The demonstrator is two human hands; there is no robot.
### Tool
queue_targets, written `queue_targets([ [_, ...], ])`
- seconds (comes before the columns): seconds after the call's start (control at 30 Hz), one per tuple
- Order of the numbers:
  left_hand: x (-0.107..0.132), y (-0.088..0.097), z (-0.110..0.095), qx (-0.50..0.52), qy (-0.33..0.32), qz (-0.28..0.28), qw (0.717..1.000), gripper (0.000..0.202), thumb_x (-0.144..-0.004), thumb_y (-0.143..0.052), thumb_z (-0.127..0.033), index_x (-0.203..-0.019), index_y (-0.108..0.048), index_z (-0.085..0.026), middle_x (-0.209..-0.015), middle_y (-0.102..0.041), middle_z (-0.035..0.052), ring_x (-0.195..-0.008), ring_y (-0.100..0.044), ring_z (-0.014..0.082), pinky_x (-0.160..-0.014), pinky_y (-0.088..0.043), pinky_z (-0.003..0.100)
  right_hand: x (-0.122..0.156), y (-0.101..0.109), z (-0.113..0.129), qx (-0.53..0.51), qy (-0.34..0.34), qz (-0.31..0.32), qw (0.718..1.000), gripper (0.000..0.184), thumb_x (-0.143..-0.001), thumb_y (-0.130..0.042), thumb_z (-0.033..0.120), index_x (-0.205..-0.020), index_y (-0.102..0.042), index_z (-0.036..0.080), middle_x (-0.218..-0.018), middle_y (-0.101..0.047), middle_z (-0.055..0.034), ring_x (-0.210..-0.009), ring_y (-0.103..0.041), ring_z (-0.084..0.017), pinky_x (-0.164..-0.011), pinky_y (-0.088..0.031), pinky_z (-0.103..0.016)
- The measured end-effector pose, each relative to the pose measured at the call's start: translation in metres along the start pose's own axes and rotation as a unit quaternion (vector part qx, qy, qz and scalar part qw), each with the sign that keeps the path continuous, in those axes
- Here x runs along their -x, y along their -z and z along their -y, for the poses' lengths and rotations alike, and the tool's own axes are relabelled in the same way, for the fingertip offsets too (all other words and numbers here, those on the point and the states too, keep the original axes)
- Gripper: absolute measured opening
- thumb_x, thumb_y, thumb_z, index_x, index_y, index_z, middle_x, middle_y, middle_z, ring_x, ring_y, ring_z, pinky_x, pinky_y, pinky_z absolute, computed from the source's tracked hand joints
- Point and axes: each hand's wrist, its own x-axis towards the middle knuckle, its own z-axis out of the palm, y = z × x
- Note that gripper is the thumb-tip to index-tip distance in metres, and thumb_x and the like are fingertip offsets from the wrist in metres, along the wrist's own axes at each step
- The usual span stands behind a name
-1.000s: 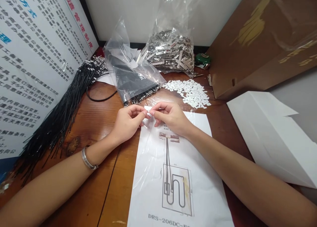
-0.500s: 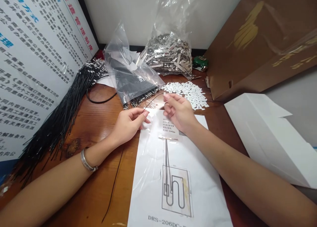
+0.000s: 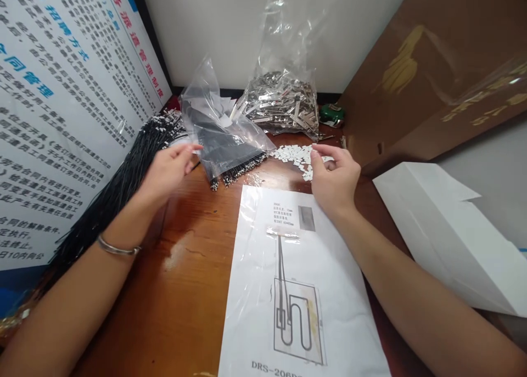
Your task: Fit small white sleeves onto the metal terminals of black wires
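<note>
My left hand (image 3: 168, 168) hovers with fingers stretched out over the edge of a long bundle of black wires (image 3: 119, 190), its fingertips near a clear plastic bag of more black wires (image 3: 224, 144). I see nothing in it. My right hand (image 3: 335, 176) rests over a heap of small white plastic pieces (image 3: 294, 155), fingers loosely curved and apart, thumb at the heap's edge. A printed drawing sheet in a clear sleeve (image 3: 296, 289) lies on the wooden table (image 3: 185, 289) between my arms.
A clear bag of shiny metal clips (image 3: 284, 102) stands at the back by the wall, with a small green object (image 3: 331, 115) beside it. A brown cardboard box (image 3: 432, 80) leans at the right above a white paper bag (image 3: 453, 229). A printed poster board (image 3: 53, 102) stands at the left.
The hands were together pinching a small white piece and a thin black wire. They have parted: the left swung to the wire bundle, the right moved to the white pieces. The wire is gone from both.
</note>
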Motion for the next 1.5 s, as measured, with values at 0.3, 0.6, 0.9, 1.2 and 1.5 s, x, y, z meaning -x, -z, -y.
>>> queue_targets([
  [0.3,-0.024,0.059,0.029,-0.398,-0.122,-0.18,0.891,0.051,-0.089,-0.043,-0.047,-0.125,-0.055,-0.013,-0.126,-0.052,0.0198,-0.128,-0.039,0.0309,-0.077,-0.032,0.04,-0.001,0.009,-0.008,0.288,0.012,0.102,0.952,0.022,-0.075,-0.061,0.034,-0.088,-0.072,0.02,-0.083,-0.065,-0.0078,-0.083,-0.057,-0.028,-0.075,-0.042,-0.04],
  [0.6,0.027,-0.032,-0.002,-0.384,-0.219,0.063,0.895,0.023,-0.086,-0.056,-0.031,-0.102,-0.067,-0.021,-0.095,-0.066,0.0065,-0.095,-0.057,0.0247,-0.079,-0.045,0.035,-0.001,0.006,-0.014,0.26,0.009,0.107,0.96,0.022,-0.075,-0.062,0.031,-0.089,-0.073,0.02,-0.085,-0.064,-0.0087,-0.083,-0.056,-0.027,-0.073,-0.041,-0.038],
  [0.9,0.031,-0.044,0.009,-0.425,-0.222,0.075,0.875,0.026,-0.088,-0.053,-0.029,-0.11,-0.06,-0.017,-0.1,-0.063,0.0093,-0.096,-0.055,0.0261,-0.074,-0.045,0.035,-0.002,0.006,-0.009,0.265,-0.017,0.097,0.959,0.013,-0.078,-0.06,0.029,-0.083,-0.07,0.021,-0.085,-0.067,-0.0067,-0.089,-0.054,-0.028,-0.078,-0.03,-0.041],
  [1.2,0.022,-0.045,0.02,-0.401,-0.251,0.047,0.88,0.037,-0.093,-0.041,-0.035,-0.118,-0.065,-0.021,-0.094,-0.063,0.0086,-0.092,-0.055,0.0248,-0.077,-0.045,0.036,-0.003,0.004,-0.011,0.262,-0.026,0.1,0.96,0.015,-0.08,-0.057,0.031,-0.077,-0.069,0.021,-0.086,-0.066,-0.0071,-0.088,-0.053,-0.028,-0.077,-0.028,-0.041],
  [1.5,0.012,-0.049,0.032,-0.379,-0.259,0.002,0.888,0.031,-0.09,-0.045,-0.029,-0.102,-0.073,-0.023,-0.088,-0.064,0.0075,-0.088,-0.057,0.0221,-0.073,-0.045,0.032,-0.003,0.002,-0.015,0.271,-0.018,0.099,0.957,0.013,-0.079,-0.056,0.026,-0.079,-0.067,0.02,-0.095,-0.065,-0.0095,-0.092,-0.053,-0.029,-0.079,-0.03,-0.041],
])
